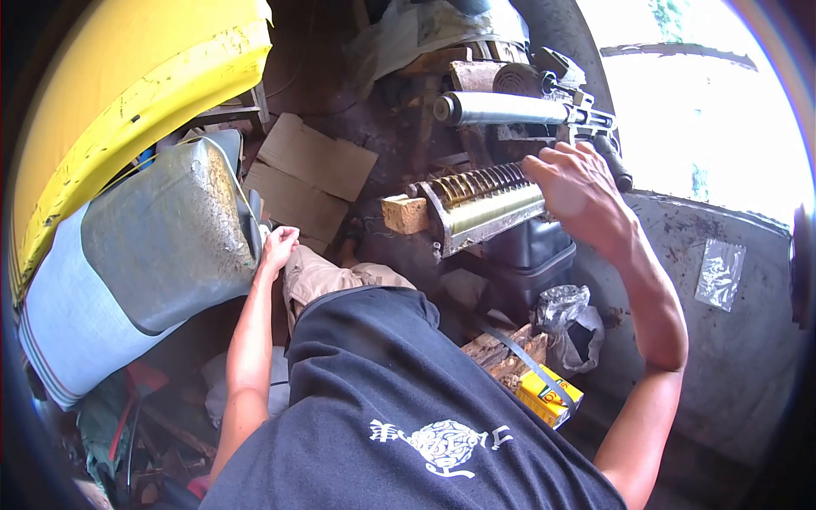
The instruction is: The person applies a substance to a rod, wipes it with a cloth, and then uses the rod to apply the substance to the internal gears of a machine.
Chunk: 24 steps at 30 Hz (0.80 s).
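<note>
My right hand point(571, 180) is closed over the right end of a metal roller machine point(497, 212), thumb side against its ribbed, brass-coloured roller point(480, 185). Its fingertips are hidden behind the knuckles. Below the ribs runs a smooth, shiny roller face. A wooden block point(405, 215) sits at the machine's left end. At my left side, my left hand point(279, 248) has its fingers pinched together beside the edge of a worn grey cushion-like block point(174, 242); whatever they hold is too small to make out.
Behind the machine lies a second assembly with a silver roller point(506, 109). Under it stands a black container point(531, 259). A yellow curved panel point(140, 93) fills the upper left, near flattened cardboard point(310, 170). A yellow box point(548, 397) and plastic bag point(565, 314) are at right, by the wall point(663, 255).
</note>
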Each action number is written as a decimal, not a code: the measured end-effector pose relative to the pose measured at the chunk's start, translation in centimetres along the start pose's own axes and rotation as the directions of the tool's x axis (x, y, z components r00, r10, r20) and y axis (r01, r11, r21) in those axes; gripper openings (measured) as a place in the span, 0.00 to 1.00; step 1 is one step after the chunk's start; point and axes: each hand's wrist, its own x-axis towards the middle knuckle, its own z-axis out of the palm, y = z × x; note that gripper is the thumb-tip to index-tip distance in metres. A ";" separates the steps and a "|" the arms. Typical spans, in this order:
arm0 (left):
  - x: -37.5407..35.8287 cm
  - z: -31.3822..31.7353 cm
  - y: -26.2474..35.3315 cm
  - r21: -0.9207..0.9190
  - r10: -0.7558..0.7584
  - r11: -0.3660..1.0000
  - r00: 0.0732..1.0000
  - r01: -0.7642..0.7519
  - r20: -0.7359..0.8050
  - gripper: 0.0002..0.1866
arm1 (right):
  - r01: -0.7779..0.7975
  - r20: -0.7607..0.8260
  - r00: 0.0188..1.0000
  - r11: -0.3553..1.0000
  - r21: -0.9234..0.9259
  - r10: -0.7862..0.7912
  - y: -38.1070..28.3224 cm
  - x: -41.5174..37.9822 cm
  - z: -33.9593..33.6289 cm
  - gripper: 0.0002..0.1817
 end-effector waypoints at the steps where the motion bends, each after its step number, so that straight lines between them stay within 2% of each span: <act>1: -0.1 0.1 0.1 0.007 -0.008 1.000 1.000 0.008 -0.004 0.10 | -0.052 0.081 0.996 0.997 0.062 0.047 0.3 -0.1 0.2 0.07; 2: -0.2 0.1 0.2 0.013 -0.016 1.000 1.000 0.016 -0.008 0.10 | -0.108 0.164 0.982 0.987 0.120 0.088 0.5 -0.2 0.5 0.07; 5: 0.2 0.0 -0.2 0.004 -0.022 1.000 1.000 0.022 -0.009 0.11 | -0.215 0.177 0.971 0.920 0.327 0.164 0.9 -0.8 2.6 0.03; 9: 0.4 -0.1 -0.3 0.018 -0.020 1.000 1.000 0.020 0.000 0.12 | -0.171 0.140 0.983 0.862 0.478 0.118 1.4 -2.5 4.7 0.06; 10: 0.3 -0.1 -0.1 0.033 -0.018 0.999 1.000 0.018 -0.001 0.12 | -0.124 0.065 0.992 0.868 0.481 0.106 1.4 -2.7 5.6 0.05; 13: 0.2 -0.1 0.1 0.075 -0.025 0.997 1.000 0.025 0.004 0.11 | -0.179 0.053 0.981 0.775 0.607 0.185 1.0 -2.7 6.8 0.06; 14: 0.2 -0.1 0.1 0.085 -0.032 0.996 0.999 0.031 0.008 0.11 | -0.140 0.012 0.985 0.772 0.620 0.169 1.0 -2.8 7.4 0.07; 17: 0.3 0.0 -0.1 0.091 -0.039 0.995 0.999 0.036 0.024 0.11 | -0.362 0.271 0.930 0.487 0.795 0.249 0.3 -2.7 6.6 0.07; 18: 0.3 0.0 -0.1 0.087 -0.039 0.996 0.999 0.037 0.026 0.11 | -0.384 0.273 0.919 0.497 0.778 0.283 0.0 -3.0 6.8 0.07; 21: 0.1 -0.2 0.0 0.071 -0.043 0.997 0.999 0.041 0.033 0.11 | -0.170 -0.030 0.948 0.585 0.793 0.317 -1.9 -4.5 8.4 0.06; 22: 0.2 -0.1 -0.1 0.065 -0.047 0.997 0.998 0.045 0.035 0.11 | -0.231 0.037 0.944 0.577 0.783 0.328 -2.7 -4.8 7.9 0.09; 24: 0.2 -0.2 -0.1 0.064 -0.052 0.997 0.998 0.049 0.038 0.11 | -0.279 0.032 0.910 0.553 0.785 0.414 -4.6 -4.9 8.0 0.08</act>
